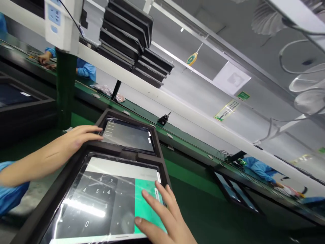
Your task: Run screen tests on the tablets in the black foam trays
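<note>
Two tablets lie in the recesses of a black foam tray (166,173). The nearer tablet (101,200) shows a calculator with a green panel, under a shiny film. Over that green panel is my right hand (167,211), fingers spread, at or just above the glass; contact is unclear. The farther tablet (127,134) has a dark screen with a short list of text. My left hand (78,137) rests its outstretched fingers on that tablet's left edge and the tray rim. Neither hand grips anything.
Another foam tray with a tablet (15,95) stands at left, and one more tray (236,189) at right. Black trays (127,34) are stacked on the shelf. A black adapter (164,118) lies on the green bench ledge. Co-workers in blue sleeves (86,70) work beyond.
</note>
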{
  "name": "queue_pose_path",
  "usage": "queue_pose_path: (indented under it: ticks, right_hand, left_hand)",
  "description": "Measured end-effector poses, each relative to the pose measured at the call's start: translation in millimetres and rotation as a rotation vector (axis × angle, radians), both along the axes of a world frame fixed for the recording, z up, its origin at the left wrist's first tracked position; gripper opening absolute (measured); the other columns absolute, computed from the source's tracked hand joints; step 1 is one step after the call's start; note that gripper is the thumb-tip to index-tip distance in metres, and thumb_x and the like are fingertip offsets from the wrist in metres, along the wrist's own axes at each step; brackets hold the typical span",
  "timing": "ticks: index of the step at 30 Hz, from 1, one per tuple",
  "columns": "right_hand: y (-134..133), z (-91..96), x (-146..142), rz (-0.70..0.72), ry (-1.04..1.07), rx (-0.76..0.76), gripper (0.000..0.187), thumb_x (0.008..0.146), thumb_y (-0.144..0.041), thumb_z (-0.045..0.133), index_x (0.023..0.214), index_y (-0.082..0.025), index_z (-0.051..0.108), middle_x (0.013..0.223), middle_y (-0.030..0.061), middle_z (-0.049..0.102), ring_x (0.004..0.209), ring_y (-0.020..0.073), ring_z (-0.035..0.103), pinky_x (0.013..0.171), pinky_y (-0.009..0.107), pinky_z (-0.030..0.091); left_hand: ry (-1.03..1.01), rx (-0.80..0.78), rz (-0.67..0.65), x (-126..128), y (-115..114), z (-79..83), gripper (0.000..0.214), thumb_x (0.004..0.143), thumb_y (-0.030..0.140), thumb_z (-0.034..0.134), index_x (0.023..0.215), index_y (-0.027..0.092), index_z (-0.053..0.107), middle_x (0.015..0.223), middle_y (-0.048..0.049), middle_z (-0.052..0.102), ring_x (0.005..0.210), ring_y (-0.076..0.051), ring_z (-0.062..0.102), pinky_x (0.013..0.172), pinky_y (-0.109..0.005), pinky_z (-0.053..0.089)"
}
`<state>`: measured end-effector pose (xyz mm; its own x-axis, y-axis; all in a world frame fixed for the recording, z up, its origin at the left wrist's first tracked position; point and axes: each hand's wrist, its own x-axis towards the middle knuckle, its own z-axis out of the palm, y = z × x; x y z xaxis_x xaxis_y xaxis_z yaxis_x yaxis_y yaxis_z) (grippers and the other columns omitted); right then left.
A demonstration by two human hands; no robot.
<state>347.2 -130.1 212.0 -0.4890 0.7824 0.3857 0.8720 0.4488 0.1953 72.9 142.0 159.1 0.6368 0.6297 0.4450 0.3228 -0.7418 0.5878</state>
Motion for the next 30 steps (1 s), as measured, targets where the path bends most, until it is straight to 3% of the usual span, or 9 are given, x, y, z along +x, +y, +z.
queue_pose_path:
  ticks: [2,5,9,13,19,22,26,30]
  right_hand:
    - [6,7.2,-10,0.033,-0.039,-0.055,0.040,0.098,-0.039,0.061,0.137,-0.030,0.058,0.156,-0.0002,0.048,0.156,0.0256,0.019,0.124,0.052,0.015]
    - [19,20.4,-25,0.095,-0.011,-0.061,0.038,0.100,-0.046,0.055,0.133,-0.029,0.060,0.148,0.0012,0.057,0.155,0.0234,0.022,0.124,0.049,0.015]
    - [42,29.1,-34,0.119,0.046,-0.113,0.043,0.103,-0.051,0.044,0.130,-0.023,0.061,0.147,0.0079,0.058,0.154,0.0260,0.026,0.122,0.054,0.022]
    - [57,32.2,-40,0.135,0.065,-0.234,0.046,0.100,-0.055,0.050,0.129,-0.022,0.060,0.147,0.0103,0.056,0.152,0.0300,0.031,0.120,0.061,0.024]
    - [69,46.0,-57,0.045,0.112,-0.438,0.035,0.103,-0.039,0.048,0.132,-0.023,0.058,0.153,0.0064,0.051,0.153,0.0274,0.028,0.122,0.061,0.023]
    - [83,50.0,-64,0.054,0.153,-0.424,0.033,0.104,-0.035,0.044,0.130,-0.022,0.059,0.153,0.0078,0.051,0.153,0.0275,0.027,0.122,0.061,0.022]
    - [105,45.7,-73,0.128,0.283,-0.343,0.030,0.102,-0.028,0.045,0.122,-0.018,0.064,0.144,0.0105,0.059,0.148,0.0254,0.036,0.123,0.056,0.022]
    - [116,39.6,-71,0.152,0.409,-0.379,0.028,0.100,-0.022,0.046,0.120,-0.020,0.065,0.139,0.0084,0.062,0.144,0.0223,0.041,0.122,0.050,0.029]
  left_hand:
    - [-0.012,-0.053,-0.015,17,25,11.0,0.059,0.099,0.065,0.019,0.134,0.034,0.056,0.157,0.0038,0.037,0.146,-0.023,0.034,0.128,-0.042,0.018]
    - [0.014,-0.073,-0.002,46,65,19.2,0.082,0.092,0.076,0.013,0.129,0.021,0.062,0.153,-0.0065,0.043,0.146,-0.027,0.034,0.128,-0.043,0.018]
    - [0.090,-0.081,0.026,67,96,18.7,0.098,0.085,0.084,0.008,0.129,0.016,0.063,0.154,-0.0119,0.043,0.149,-0.031,0.029,0.128,-0.046,0.017]
    - [0.146,-0.081,0.038,69,98,17.4,0.097,0.085,0.082,0.008,0.135,0.016,0.059,0.158,-0.0117,0.037,0.153,-0.031,0.020,0.128,-0.049,0.014]
    - [0.204,-0.117,0.035,69,94,21.3,0.090,0.088,0.074,0.007,0.138,0.017,0.056,0.161,-0.0107,0.033,0.154,-0.027,0.017,0.128,-0.047,0.012]
    - [0.222,-0.124,0.029,70,93,23.9,0.088,0.088,0.072,0.008,0.137,0.017,0.057,0.161,-0.0114,0.032,0.154,-0.028,0.015,0.127,-0.049,0.012]
    - [0.229,-0.108,0.005,69,94,24.9,0.084,0.090,0.070,0.011,0.134,0.018,0.059,0.160,-0.0112,0.033,0.154,-0.029,0.014,0.127,-0.051,0.013]
    - [0.198,-0.080,-0.011,69,96,22.1,0.078,0.095,0.063,0.009,0.143,0.018,0.049,0.159,-0.0094,0.036,0.153,-0.026,0.018,0.127,-0.049,0.014]
